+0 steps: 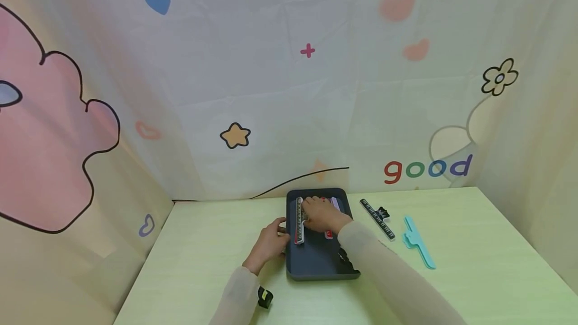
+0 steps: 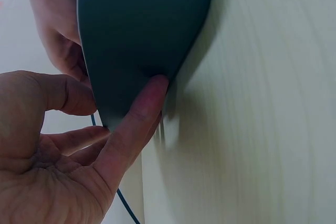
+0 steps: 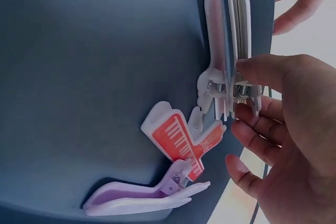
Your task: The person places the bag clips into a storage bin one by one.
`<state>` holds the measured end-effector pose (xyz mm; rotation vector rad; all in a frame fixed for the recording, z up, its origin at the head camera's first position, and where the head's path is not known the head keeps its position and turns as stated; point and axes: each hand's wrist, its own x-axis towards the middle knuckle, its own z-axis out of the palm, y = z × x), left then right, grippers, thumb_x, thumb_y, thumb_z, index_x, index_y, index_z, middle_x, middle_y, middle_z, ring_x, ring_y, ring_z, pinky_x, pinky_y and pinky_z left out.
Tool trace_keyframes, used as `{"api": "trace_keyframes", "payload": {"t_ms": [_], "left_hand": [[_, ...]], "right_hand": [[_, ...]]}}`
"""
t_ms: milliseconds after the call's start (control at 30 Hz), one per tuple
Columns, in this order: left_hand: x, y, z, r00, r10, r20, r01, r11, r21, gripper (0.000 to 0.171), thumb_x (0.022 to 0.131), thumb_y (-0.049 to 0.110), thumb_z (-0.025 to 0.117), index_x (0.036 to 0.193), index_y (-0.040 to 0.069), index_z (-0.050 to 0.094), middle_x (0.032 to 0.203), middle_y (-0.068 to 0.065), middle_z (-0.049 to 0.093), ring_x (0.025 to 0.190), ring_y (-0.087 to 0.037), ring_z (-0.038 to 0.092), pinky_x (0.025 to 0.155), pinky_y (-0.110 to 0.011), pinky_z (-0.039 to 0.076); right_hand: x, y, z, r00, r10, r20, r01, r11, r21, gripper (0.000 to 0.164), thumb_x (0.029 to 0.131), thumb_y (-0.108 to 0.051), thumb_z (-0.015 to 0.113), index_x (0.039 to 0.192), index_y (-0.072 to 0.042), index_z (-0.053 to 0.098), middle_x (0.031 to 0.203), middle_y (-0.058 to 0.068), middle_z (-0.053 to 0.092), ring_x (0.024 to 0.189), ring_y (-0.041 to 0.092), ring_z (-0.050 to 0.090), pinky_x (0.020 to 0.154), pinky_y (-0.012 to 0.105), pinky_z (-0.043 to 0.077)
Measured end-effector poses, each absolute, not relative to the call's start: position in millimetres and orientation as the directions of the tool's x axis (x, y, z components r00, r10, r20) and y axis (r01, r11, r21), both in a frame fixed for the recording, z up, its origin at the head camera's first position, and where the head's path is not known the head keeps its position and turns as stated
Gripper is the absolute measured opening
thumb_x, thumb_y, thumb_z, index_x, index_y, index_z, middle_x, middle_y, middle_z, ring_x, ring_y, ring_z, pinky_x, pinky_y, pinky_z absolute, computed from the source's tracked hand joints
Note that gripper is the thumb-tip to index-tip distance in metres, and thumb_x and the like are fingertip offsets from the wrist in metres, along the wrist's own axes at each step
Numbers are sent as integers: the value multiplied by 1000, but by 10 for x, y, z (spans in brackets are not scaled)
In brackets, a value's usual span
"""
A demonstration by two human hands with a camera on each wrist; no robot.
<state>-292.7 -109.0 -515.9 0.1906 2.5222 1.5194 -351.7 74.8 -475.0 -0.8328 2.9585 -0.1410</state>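
A dark grey tray (image 1: 311, 265) lies on the table. My left hand (image 1: 268, 242) grips its left wall, with the thumb at the rim and a finger low on the outside in the left wrist view. Inside the tray, my right hand (image 1: 322, 213) pinches a white spring clip with a piano-key print (image 1: 299, 219) near its handles. This clip stands on edge along the left wall. Close beside it in the right wrist view is a pink-and-white clip (image 3: 216, 30). A red key-print clip (image 3: 176, 135) and a purple clip (image 3: 136, 200) lie farther across the tray.
Right of the tray, a black piano-key clip (image 1: 377, 218) and a turquoise clip (image 1: 417, 242) lie on the table. A black object (image 1: 345, 260) at the tray's near right corner is partly hidden by my right sleeve. A printed curtain (image 1: 271, 89) hangs behind the table.
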Motion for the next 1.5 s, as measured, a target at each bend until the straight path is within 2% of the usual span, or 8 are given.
{"api": "trace_keyframes", "payload": {"t_ms": [300,500,767,1033,1500], "left_hand": [[-2916,-1057,-5157,-973,215,-83,27,466,884,56,94,9,53,148,2,39,127,-27,61,94,-29,69,55,-34,61],[-2908,-1044,-5149,-974,213,-75,36,473,880,56,94,9,53,147,2,39,126,-27,61,97,-29,68,54,-34,61],[-2927,-1054,-5151,-974,209,-83,30,485,874,55,94,10,54,147,2,39,127,-26,61,100,-30,67,55,-33,61],[-2941,-1071,-5169,-975,202,-88,21,484,875,57,93,10,54,147,1,39,127,-27,61,100,-30,67,54,-34,61],[-2929,-1066,-5164,-979,185,-85,20,500,866,56,94,11,54,147,2,40,127,-27,61,99,-30,67,53,-33,61]], "right_hand": [[-3523,717,-4849,-850,-526,-25,-521,847,-111,46,89,-26,70,127,-4,56,128,12,58,121,29,54,103,49,50],[-3501,718,-4819,-844,-535,-28,-530,842,-100,54,91,-29,68,136,-4,52,135,13,54,128,31,50,107,50,47],[-3485,758,-4707,-850,-526,-31,-520,847,-108,60,94,-32,63,148,-13,42,148,10,46,138,32,42,110,59,40],[-3428,831,-4609,-840,-543,-5,-538,834,-121,60,96,-35,62,149,-18,42,149,7,45,139,31,41,110,62,39],[-3304,1080,-4450,-851,-523,50,-524,840,-140,62,95,-34,63,150,-18,39,155,10,40,143,33,37,112,60,37]]}}
